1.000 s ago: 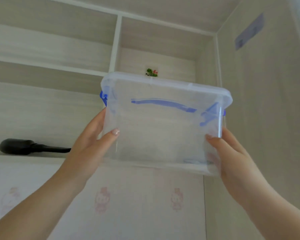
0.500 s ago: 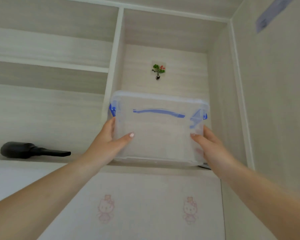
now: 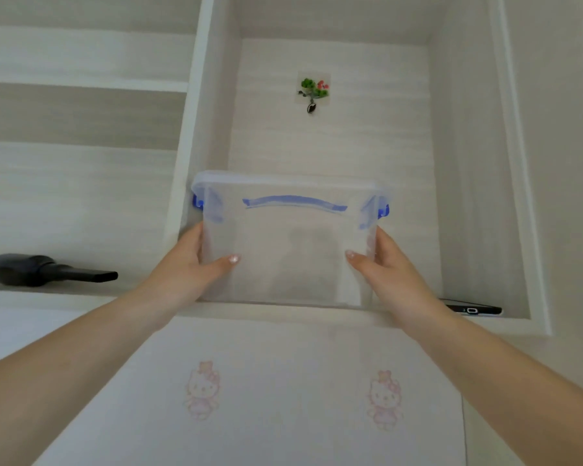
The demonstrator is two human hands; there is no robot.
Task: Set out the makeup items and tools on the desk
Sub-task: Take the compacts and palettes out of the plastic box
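A clear plastic storage box (image 3: 290, 243) with a lid, a blue handle and blue side clips sits at the front of a shelf compartment above me. It looks empty through its wall. My left hand (image 3: 196, 267) grips its left side, thumb across the front. My right hand (image 3: 384, 267) grips the right side the same way. Both arms reach upward. No makeup items are in view.
A black hair dryer (image 3: 41, 270) lies on the shelf to the left. A dark phone-like device (image 3: 472, 309) lies flat at the compartment's right. A small plant-shaped hook (image 3: 313, 90) is stuck to the back wall. A white divider (image 3: 189, 129) bounds the compartment on the left.
The box has moved away from me and down onto the shelf compartment, both hands still holding its sides. The view has tilted, revealing the dark device at the right.
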